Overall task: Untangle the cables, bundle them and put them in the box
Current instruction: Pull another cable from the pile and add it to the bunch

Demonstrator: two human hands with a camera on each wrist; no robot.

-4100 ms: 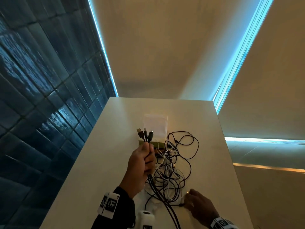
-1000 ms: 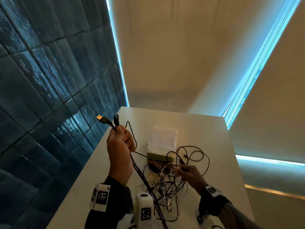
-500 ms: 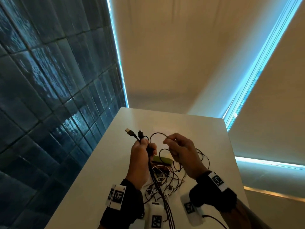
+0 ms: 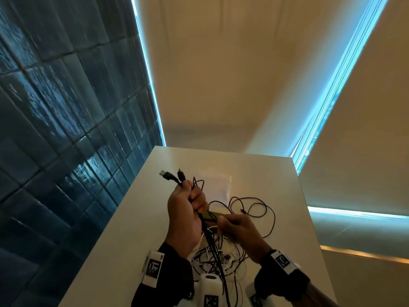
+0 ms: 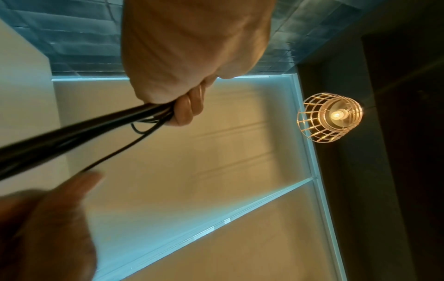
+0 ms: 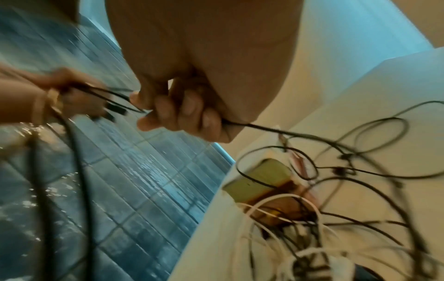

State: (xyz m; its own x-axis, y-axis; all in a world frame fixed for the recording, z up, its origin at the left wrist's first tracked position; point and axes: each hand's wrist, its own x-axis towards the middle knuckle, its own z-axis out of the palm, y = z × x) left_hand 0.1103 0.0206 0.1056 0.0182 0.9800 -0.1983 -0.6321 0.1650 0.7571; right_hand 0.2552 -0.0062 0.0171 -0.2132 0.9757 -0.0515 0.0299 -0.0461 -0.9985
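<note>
The tangle of cables (image 4: 218, 260) lies on the white table (image 4: 124, 235), closest to the person, with white and black wires all crossed over each other. Just past the tangle, the right hand (image 4: 240, 229) is curled round one thin black cable (image 6: 264, 128) and pinches it. Beside it and higher than the tangle, the left hand (image 4: 184, 216) makes a tight fist round a bunch of black cables (image 5: 79, 133), with the plugs (image 4: 171, 175) sticking out on top.

The step looks like pulling one cable free. It is best to pull slowly and follow that one wire with the fingers, so no knot gets tighter. The left hand should keep its bunch held up and still.

Behind the tangle sits the box (image 6: 261, 178), partly hidden, with wires lying over it. Further back the table is bare. The table's left edge, by the blue tiled wall (image 4: 55, 129), is near the tangle, so loops could slip off there.
</note>
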